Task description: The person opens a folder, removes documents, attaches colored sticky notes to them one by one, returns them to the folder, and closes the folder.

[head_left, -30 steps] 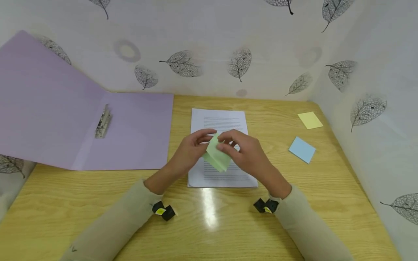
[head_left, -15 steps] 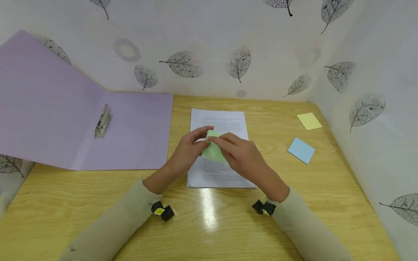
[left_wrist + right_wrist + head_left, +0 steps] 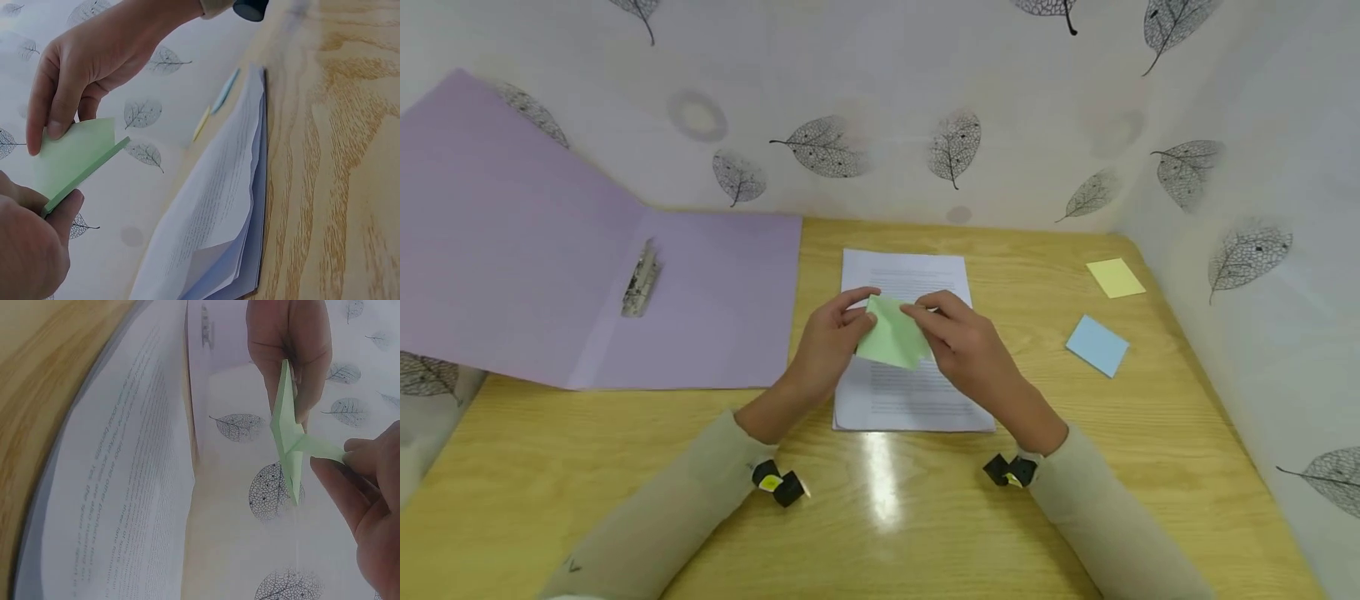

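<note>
A pad of light green sticky notes [image 3: 887,343] is held above a stack of printed paper [image 3: 895,408]. My left hand [image 3: 826,346] pinches the pad along its left side, thumb in front. With thumb and fingertips, my right hand [image 3: 966,343] pinches the top green sheet [image 3: 78,147]. In the left wrist view, that sheet stands at an angle to the pad's thick edge [image 3: 94,170]. The right wrist view shows the sheet [image 3: 322,449] bent outward from the pad [image 3: 284,422] and joined to it along part of its length.
An open purple folder [image 3: 730,308] with a metal clip [image 3: 642,282] lies at the left. On the right of the wooden table [image 3: 880,558] are a blue sticky note pad [image 3: 1097,345] and a yellow one [image 3: 1115,277]. A leaf-patterned wall [image 3: 880,75] rises behind.
The right fingers moved left to the pad's upper left corner, then back right, now pulling the top sheet partly away. The pad has turned flatter toward the head camera; the left hand keeps its hold.
</note>
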`<move>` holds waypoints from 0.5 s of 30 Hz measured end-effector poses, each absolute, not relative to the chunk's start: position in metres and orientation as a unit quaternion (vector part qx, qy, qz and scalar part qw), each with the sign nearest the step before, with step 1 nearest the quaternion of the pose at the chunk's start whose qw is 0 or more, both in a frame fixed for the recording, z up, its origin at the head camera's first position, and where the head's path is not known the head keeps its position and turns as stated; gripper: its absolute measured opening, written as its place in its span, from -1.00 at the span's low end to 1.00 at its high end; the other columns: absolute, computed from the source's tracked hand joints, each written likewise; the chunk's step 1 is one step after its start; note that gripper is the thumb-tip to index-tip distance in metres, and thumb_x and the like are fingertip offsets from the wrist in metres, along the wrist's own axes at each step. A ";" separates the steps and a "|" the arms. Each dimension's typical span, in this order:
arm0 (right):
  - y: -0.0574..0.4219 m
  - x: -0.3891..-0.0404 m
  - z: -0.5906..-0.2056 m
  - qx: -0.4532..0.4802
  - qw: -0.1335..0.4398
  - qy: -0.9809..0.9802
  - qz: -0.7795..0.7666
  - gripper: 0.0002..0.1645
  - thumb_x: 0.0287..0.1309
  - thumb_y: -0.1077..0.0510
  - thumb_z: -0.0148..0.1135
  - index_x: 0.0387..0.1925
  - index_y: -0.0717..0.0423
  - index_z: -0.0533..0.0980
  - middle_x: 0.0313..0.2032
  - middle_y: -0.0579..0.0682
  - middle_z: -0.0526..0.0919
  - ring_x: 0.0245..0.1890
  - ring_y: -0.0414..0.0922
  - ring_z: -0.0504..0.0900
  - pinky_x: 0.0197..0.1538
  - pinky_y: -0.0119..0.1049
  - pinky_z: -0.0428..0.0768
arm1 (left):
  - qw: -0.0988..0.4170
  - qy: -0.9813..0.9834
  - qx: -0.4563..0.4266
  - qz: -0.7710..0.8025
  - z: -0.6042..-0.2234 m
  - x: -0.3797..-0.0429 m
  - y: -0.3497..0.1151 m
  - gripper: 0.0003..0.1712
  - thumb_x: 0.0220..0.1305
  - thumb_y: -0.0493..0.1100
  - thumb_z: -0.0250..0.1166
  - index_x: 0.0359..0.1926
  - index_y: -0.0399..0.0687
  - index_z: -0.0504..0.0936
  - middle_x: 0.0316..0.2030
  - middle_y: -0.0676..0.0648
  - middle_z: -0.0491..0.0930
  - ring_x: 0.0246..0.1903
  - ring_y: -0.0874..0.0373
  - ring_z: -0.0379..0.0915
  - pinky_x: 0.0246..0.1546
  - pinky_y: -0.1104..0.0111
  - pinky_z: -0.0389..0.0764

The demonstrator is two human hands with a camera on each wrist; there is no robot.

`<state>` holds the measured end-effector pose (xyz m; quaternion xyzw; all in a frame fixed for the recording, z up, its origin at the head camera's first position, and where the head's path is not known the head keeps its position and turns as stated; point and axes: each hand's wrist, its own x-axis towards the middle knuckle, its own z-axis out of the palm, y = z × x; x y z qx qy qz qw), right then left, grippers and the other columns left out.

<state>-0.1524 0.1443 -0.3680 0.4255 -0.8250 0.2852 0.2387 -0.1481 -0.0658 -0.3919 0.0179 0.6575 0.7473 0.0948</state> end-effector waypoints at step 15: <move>0.159 -0.162 -0.362 0.343 0.310 -0.835 0.298 -0.75 0.31 0.48 0.15 -0.07 0.40 0.68 -0.14 0.27 0.58 -0.41 -0.03 0.52 -0.40 -0.26 0.55 | 0.067 0.653 -0.026 0.754 -0.398 -0.151 -0.078 -0.56 0.49 -0.26 0.12 0.33 0.06 0.49 -0.16 -0.11 0.65 -0.14 0.16 0.60 -0.16 0.46 0.65</move>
